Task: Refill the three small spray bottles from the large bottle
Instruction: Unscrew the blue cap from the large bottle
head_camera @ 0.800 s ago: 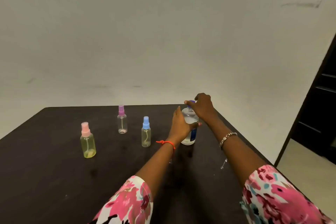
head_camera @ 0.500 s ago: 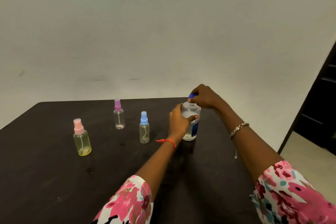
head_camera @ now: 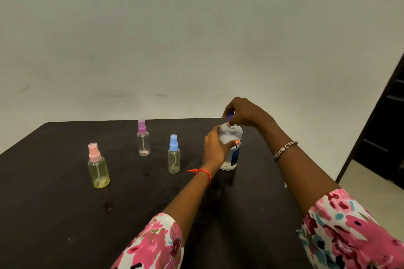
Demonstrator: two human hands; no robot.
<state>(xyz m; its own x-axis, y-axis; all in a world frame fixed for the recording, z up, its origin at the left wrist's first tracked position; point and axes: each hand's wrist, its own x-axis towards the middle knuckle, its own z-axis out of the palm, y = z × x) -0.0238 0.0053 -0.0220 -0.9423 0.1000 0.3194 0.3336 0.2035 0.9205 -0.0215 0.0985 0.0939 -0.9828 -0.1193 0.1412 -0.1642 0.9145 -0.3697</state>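
Uncapping is in hand: the left hand [head_camera: 213, 150] wraps its grip round the large clear plastic bottle [head_camera: 232, 135], upright on the dark counter [head_camera: 54, 214], while the right hand [head_camera: 247, 113] pinches its blue cap [head_camera: 229, 117]. At the bottle's 9 o'clock stand 3 small clear spray bottles [head_camera: 174, 159], all capped. The next move is probably to take the cap off and set it aside.

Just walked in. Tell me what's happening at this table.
A person is working on the large bottle: the left hand grips its body while the right hand pinches the blue cap at its top. Whether the cap is loose cannot be told. The pink-topped bottle, purple-topped bottle and blue-topped bottle stand upright on the dark table, sprayers on, untouched.
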